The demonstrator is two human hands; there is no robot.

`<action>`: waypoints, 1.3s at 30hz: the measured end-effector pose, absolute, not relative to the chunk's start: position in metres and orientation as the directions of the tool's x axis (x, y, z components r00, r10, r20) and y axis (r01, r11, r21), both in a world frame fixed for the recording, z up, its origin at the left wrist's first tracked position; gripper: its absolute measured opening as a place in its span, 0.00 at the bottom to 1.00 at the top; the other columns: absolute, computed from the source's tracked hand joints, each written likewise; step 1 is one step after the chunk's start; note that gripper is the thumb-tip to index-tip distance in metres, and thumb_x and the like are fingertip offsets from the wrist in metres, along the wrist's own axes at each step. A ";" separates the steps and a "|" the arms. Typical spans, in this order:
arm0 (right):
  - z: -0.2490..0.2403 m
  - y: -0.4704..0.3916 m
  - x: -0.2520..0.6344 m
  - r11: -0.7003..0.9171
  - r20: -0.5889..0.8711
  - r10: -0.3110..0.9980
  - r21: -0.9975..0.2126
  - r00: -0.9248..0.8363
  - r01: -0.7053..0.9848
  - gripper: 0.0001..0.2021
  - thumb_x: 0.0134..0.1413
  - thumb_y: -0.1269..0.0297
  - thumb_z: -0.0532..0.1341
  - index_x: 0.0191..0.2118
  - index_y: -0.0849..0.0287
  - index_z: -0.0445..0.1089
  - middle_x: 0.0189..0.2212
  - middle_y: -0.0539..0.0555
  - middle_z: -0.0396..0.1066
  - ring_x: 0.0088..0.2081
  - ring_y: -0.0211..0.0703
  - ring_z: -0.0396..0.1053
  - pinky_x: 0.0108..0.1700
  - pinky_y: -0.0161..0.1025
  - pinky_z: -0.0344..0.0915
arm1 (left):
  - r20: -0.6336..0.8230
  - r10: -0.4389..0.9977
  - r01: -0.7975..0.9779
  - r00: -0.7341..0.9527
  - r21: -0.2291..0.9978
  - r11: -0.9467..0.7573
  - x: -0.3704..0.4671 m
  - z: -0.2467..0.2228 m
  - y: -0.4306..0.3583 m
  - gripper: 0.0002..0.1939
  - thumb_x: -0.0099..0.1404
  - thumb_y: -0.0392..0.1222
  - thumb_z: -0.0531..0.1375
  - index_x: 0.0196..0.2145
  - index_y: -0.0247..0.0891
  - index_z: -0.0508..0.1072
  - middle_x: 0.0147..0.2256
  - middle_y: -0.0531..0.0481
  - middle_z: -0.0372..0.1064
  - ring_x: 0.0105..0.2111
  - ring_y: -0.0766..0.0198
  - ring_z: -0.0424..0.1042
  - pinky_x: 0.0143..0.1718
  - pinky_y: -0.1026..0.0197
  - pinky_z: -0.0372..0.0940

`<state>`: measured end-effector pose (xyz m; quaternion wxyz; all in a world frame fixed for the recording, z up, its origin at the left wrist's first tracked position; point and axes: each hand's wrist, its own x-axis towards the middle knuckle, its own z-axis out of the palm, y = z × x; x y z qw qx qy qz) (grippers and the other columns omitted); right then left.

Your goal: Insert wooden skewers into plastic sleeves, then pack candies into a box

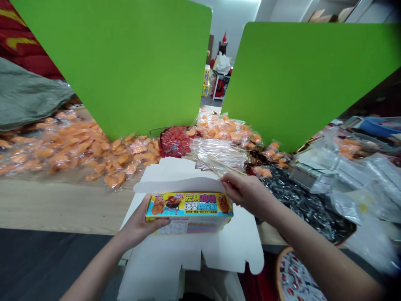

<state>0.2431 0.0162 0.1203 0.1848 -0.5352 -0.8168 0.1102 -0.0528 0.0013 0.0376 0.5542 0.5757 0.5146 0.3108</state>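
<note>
A yellow and blue printed carton [189,205] is tilted above the white flat cardboard blanks, its white lid flap [181,185] standing up along the far edge. My left hand [142,221] grips the carton's left end, thumb on the near side. My right hand [242,190] is closed at the far right corner, fingertips pinched by the end of the flap. Thin pale sticks [208,163] run close to those fingertips; whether they hold a stick or the flap I cannot tell. Unfolded white carton blanks [232,246] lie beneath the carton.
Wrapped orange pieces [75,146] are heaped at left, with more [225,127] at the back. Beside these lie red packets [175,141] and clear-wrapped sticks [219,150]. Black packets [297,196] and clear plastic trays [316,177] are at right. Green panels [140,62] stand behind; a round basket [282,267] sits below right.
</note>
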 end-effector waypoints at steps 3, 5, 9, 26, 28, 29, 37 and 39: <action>0.124 0.021 0.242 0.406 0.143 0.914 -0.313 -0.380 0.859 0.07 0.55 0.69 0.52 0.31 0.59 0.66 0.22 0.49 0.68 0.22 0.34 0.62 0.24 0.32 0.52 | -0.211 0.931 0.234 0.297 0.962 0.143 -0.056 0.035 0.001 0.25 0.52 0.46 0.65 0.45 0.39 0.60 0.44 0.44 0.69 0.44 0.54 0.70 0.44 0.56 0.67; 0.119 0.020 0.244 0.467 0.189 0.883 -0.256 -0.430 0.846 0.07 0.56 0.70 0.52 0.31 0.60 0.66 0.21 0.49 0.68 0.22 0.34 0.62 0.24 0.32 0.52 | -0.205 0.929 0.185 0.308 0.971 0.153 -0.053 0.032 0.002 0.26 0.52 0.46 0.65 0.46 0.40 0.59 0.45 0.45 0.69 0.44 0.55 0.70 0.43 0.56 0.67; 0.093 -0.003 0.247 0.632 0.429 0.703 -0.011 -0.567 0.775 0.10 0.59 0.72 0.50 0.42 0.66 0.66 0.22 0.52 0.69 0.23 0.38 0.64 0.25 0.35 0.56 | -0.134 0.965 0.059 0.224 0.991 0.123 -0.041 0.021 0.003 0.34 0.52 0.48 0.65 0.53 0.43 0.53 0.48 0.45 0.66 0.46 0.53 0.69 0.42 0.55 0.68; 0.061 -0.028 0.238 0.577 0.555 0.657 0.066 -0.511 0.814 0.25 0.60 0.63 0.53 0.60 0.69 0.52 0.27 0.56 0.70 0.25 0.43 0.67 0.25 0.39 0.63 | -0.117 0.904 0.816 0.410 0.490 -0.307 -0.060 0.127 0.041 0.17 0.67 0.42 0.44 0.46 0.37 0.66 0.22 0.54 0.69 0.23 0.64 0.69 0.26 0.63 0.62; 0.060 -0.029 0.237 0.592 0.556 0.652 0.051 -0.515 0.805 0.26 0.60 0.63 0.54 0.60 0.69 0.51 0.27 0.56 0.70 0.25 0.43 0.67 0.25 0.39 0.63 | -0.011 0.919 0.846 0.395 0.394 -0.359 -0.058 0.121 0.034 0.17 0.65 0.39 0.47 0.50 0.37 0.64 0.30 0.48 0.72 0.30 0.61 0.71 0.31 0.60 0.64; 0.060 -0.030 0.237 0.594 0.561 0.650 0.048 -0.514 0.803 0.26 0.60 0.63 0.54 0.60 0.68 0.51 0.27 0.56 0.70 0.24 0.43 0.67 0.25 0.39 0.63 | 0.039 0.918 0.861 0.396 0.332 -0.385 -0.058 0.119 0.030 0.18 0.64 0.36 0.48 0.50 0.37 0.64 0.34 0.46 0.73 0.34 0.59 0.72 0.34 0.57 0.65; 0.048 -0.038 0.250 0.639 0.585 0.658 -0.100 -0.475 0.762 0.28 0.56 0.66 0.59 0.61 0.61 0.50 0.23 0.50 0.65 0.23 0.40 0.63 0.25 0.36 0.61 | 0.249 0.822 0.783 0.512 0.258 -0.566 -0.059 0.089 -0.028 0.34 0.61 0.49 0.57 0.61 0.44 0.50 0.36 0.46 0.65 0.34 0.60 0.68 0.32 0.59 0.68; 0.051 -0.038 0.256 0.691 0.600 0.611 -0.085 -0.516 0.718 0.29 0.54 0.67 0.61 0.60 0.56 0.52 0.23 0.49 0.64 0.25 0.40 0.63 0.28 0.38 0.63 | 0.413 0.729 0.764 0.547 0.111 -0.636 -0.068 0.070 -0.042 0.28 0.59 0.44 0.60 0.56 0.50 0.59 0.36 0.47 0.62 0.36 0.59 0.67 0.34 0.57 0.67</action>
